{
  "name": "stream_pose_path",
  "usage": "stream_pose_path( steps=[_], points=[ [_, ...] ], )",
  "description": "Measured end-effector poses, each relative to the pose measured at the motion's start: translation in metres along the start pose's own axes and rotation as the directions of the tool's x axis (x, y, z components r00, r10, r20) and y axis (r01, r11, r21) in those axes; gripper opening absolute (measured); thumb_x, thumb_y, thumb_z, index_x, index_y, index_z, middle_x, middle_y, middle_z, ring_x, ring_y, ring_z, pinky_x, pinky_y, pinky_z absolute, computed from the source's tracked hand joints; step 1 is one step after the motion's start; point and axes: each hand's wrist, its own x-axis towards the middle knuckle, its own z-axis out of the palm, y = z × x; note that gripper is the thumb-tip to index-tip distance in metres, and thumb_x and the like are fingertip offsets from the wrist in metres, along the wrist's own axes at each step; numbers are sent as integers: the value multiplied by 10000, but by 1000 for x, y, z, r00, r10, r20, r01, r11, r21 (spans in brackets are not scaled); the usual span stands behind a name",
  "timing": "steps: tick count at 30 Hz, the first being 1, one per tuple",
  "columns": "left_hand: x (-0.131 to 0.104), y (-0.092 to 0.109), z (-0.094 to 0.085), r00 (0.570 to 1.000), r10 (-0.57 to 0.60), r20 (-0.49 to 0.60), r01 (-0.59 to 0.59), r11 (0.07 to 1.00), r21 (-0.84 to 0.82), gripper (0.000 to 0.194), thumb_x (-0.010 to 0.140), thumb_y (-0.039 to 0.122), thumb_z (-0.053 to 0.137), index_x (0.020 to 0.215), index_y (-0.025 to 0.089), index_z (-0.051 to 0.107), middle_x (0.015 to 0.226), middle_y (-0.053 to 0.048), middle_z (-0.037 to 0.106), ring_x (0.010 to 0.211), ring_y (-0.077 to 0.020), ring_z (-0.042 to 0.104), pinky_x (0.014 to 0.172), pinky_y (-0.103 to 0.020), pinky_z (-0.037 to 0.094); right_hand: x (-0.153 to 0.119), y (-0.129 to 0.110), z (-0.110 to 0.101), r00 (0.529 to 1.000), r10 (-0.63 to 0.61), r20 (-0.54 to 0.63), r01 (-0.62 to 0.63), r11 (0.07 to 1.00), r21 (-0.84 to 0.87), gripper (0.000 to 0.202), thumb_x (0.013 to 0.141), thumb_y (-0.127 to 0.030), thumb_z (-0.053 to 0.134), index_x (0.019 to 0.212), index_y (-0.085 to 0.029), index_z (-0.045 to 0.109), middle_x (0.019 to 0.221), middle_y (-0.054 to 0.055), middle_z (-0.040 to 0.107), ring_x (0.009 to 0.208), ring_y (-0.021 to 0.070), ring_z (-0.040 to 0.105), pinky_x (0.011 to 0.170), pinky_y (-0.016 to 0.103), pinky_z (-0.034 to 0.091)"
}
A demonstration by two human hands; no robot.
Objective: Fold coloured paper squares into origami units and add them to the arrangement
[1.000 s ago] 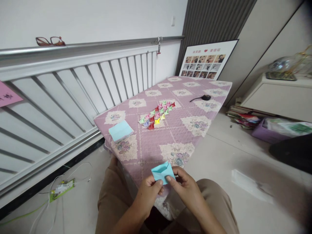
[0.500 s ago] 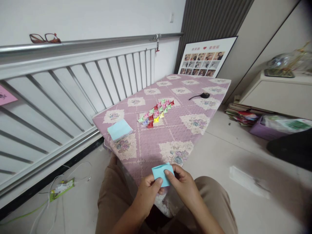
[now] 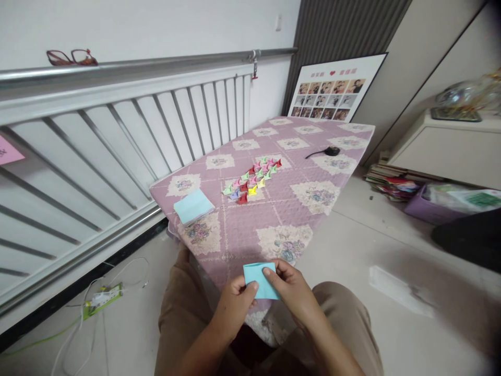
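A folded square of light blue paper (image 3: 261, 284) is held between both hands, above the near corner of the table. My left hand (image 3: 237, 300) pinches its left edge, thumb on top. On the right side, my right hand (image 3: 291, 284) grips it with the thumb pressed on its upper face and the fingers behind. Farther off on the table lies a stack of light blue paper sheets (image 3: 193, 207). Beside it, several small folded paper pieces (image 3: 252, 180) in red, pink, green, yellow and purple stand in rows.
The table (image 3: 238, 235) wears a pink floral cloth. A black object with a thin tail (image 3: 332, 151) lies near its right edge. A white radiator (image 3: 129, 136) runs along the left, with glasses (image 3: 72, 58) on the pipe above. A power strip (image 3: 102, 300) with cables sits on the floor.
The paper's raised top flap now lies flatter, and its right edge looks straighter. Both hands keep their hold, with my right thumb still pressing on the paper. The view has shifted slightly.
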Motion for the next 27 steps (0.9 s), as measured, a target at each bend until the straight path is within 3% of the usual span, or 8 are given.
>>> stream_pose_path(
  steps=[2,10,13,16,18,20,24,27],
  points=[
    [1,-2,-1,1000,9,8,-10,1000,29,293,781,422,595,779,130,619,589,18,529,538,-109,478,545,-234,378,2,3,-1,1000,-20,2,20,997,-68,375,785,-559,579,716,-195,525,608,-40,468,553,110,416,519,239,365],
    [14,-16,-7,999,-14,36,11,996,88,165,769,280,586,870,150,573,663,25,571,544,-100,496,524,-213,379,27,20,2,976,-218,-4,191,866,-462,303,854,-451,468,678,-212,524,608,-12,504,596,147,460,546,256,363],
    [20,-25,-16,999,-38,4,36,988,150,282,755,199,579,1028,161,521,655,35,575,545,-110,517,528,-213,382,39,27,4,974,-226,18,200,819,-538,266,844,-394,473,660,-212,530,594,-8,524,583,148,470,542,259,352],
    [20,-29,-28,996,55,-73,-30,952,304,455,745,144,572,1186,165,459,612,59,542,566,-130,528,596,-247,407,48,32,5,972,-226,58,214,767,-605,245,846,-354,460,662,-210,535,609,0,561,602,155,499,559,262,352],
    [18,-28,-35,979,178,-98,-116,883,455,396,775,145,538,1167,173,497,696,24,575,678,-159,562,685,-292,433,52,33,5,973,-214,86,217,728,-650,244,855,-337,441,664,-212,527,616,0,570,612,158,514,572,262,354],
    [14,-25,-39,949,314,-36,-223,747,626,267,820,147,484,1067,183,579,850,-36,617,828,-196,574,786,-350,442,56,33,5,975,-192,109,214,691,-691,243,863,-322,426,670,-213,524,616,-1,570,611,157,522,576,261,352],
    [11,-23,-36,852,446,275,-478,446,756,260,851,160,505,1076,201,629,1133,-77,616,1127,-253,497,990,-433,379,59,31,5,978,-165,127,203,618,-759,239,866,-291,423,670,-207,529,616,6,579,599,150,528,577,258,347],
    [15,-32,-34,799,435,415,-570,328,753,345,841,215,578,1186,208,582,1254,-67,581,1281,-262,395,1097,-449,288,62,31,7,980,-157,124,194,587,-786,228,861,-276,441,671,-206,546,610,9,585,579,146,527,573,259,345]
  ],
)
